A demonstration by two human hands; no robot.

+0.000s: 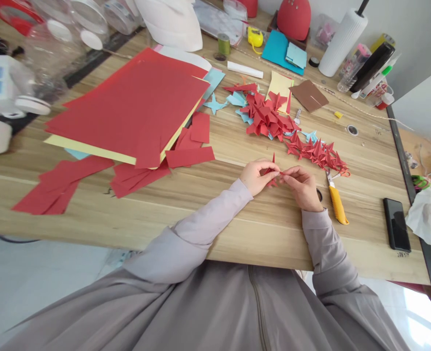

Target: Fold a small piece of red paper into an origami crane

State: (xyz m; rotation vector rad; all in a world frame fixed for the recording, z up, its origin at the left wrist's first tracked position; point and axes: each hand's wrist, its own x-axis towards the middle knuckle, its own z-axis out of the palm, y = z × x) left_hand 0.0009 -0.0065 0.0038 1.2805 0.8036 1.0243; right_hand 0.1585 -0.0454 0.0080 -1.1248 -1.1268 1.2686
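A small folded red paper piece [273, 158], with a point sticking up, is pinched between my two hands above the table. My left hand [258, 176] is closed on its left side, and the fingers hide much of it. On the other side, my right hand [301, 187] pinches the right tip of the same piece. Just beyond my hands lie a pile of folded red paper stars [266, 116] and a row of red paper stars [315, 152], with some light blue ones among them. A yellow-handled cutter [337, 202] rests to the right of my right hand.
Large red sheets [131, 107] and cut red strips [60, 187] cover the left side. A black phone [397, 224] lies near the right edge. Along the back stand a white cap [175, 22], a yellow tape measure [254, 37] and a white ribbed bottle [341, 44].
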